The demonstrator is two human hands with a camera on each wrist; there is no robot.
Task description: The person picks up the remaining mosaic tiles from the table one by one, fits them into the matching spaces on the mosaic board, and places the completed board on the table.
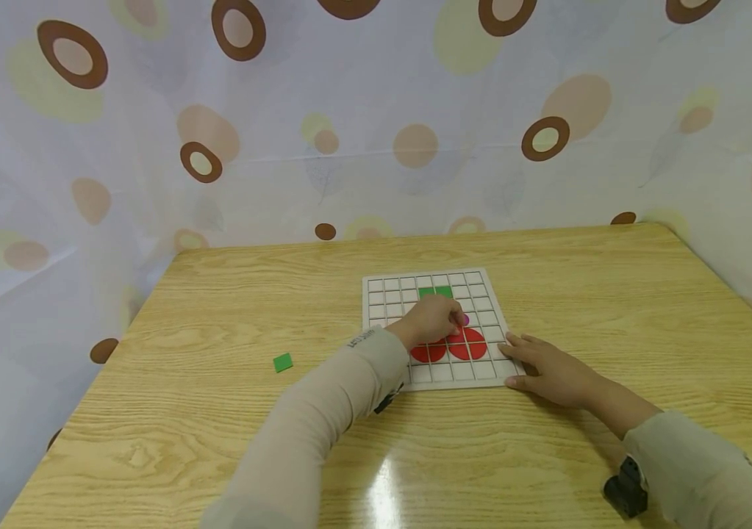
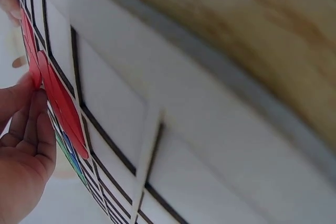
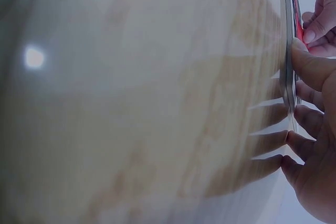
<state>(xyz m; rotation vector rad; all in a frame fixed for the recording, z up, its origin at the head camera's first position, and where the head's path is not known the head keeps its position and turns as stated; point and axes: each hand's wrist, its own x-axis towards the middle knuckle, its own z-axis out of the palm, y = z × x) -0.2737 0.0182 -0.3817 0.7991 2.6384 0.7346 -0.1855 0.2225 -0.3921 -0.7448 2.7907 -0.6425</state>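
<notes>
A white gridded board (image 1: 442, 373) lies on the table with red rounded pieces (image 1: 478, 349) forming two round shapes in its front rows. My left hand (image 1: 430, 321) reaches over the middle of the board. Its thumb and fingertips pinch a red piece (image 2: 35, 74), close against the grid. Just beyond those fingertips a purple piece (image 1: 466, 320) shows, and green squares (image 1: 443, 292) sit farther back. My right hand (image 1: 550, 371) rests at the board's right edge, fingers spread, the fingertips and thumb touching the rim. The left hand and sleeve hide part of the grid.
A loose green square (image 1: 283, 362) lies on the wooden table (image 1: 230, 308) left of the board. Behind and at both sides hangs a white cloth (image 1: 376, 191) with brown and beige round shapes. A dark wrist camera (image 1: 628, 488) shows under the right sleeve.
</notes>
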